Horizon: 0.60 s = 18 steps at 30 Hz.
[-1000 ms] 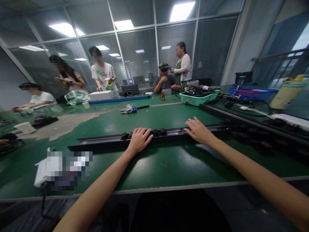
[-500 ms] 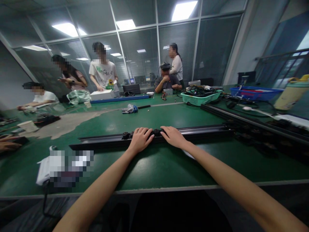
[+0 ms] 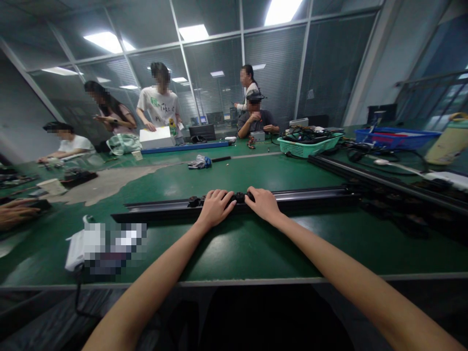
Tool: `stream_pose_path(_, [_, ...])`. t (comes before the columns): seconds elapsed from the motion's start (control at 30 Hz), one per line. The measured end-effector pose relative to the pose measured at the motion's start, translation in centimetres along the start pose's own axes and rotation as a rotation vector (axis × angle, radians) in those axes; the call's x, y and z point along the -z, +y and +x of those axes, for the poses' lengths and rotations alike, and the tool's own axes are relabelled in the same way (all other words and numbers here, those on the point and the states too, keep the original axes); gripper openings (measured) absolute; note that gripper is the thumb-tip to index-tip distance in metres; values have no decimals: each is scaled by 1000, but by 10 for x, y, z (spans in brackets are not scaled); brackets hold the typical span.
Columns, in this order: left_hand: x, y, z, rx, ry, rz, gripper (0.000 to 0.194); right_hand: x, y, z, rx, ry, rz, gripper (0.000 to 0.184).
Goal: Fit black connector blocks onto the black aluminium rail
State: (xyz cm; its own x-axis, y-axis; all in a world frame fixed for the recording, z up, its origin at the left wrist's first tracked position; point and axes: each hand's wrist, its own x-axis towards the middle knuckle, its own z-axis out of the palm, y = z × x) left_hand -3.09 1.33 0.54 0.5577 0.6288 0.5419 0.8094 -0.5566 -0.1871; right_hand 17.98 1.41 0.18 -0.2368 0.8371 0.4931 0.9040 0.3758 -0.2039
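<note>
A long black metal rail lies across the green workbench in front of me. Several small black knobbed fittings sit along its top. My left hand curls over the rail just left of the middle fittings. My right hand lies over the rail close beside it, with its fingertips at the same fittings. The fittings between my hands are partly hidden by my fingers.
A second black rail runs along the right. A pixelated white object lies at the near left. Further back are a teal basket of cables, a blue tray and a bottle. Co-workers sit and stand beyond, with another person's hand at far left.
My right hand has moved left along the rail, from well apart to right beside my left hand. The whole view has also turned slightly.
</note>
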Motion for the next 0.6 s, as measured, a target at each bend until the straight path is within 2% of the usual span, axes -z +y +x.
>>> stream_pose_path(0.23, [0, 0, 1, -4, 1, 2, 41, 0, -2, -1, -53, 27, -43, 34])
stream_pose_path(0.6, [0, 2, 1, -1, 8, -1, 41, 1, -3, -2, -59, 37, -30, 34])
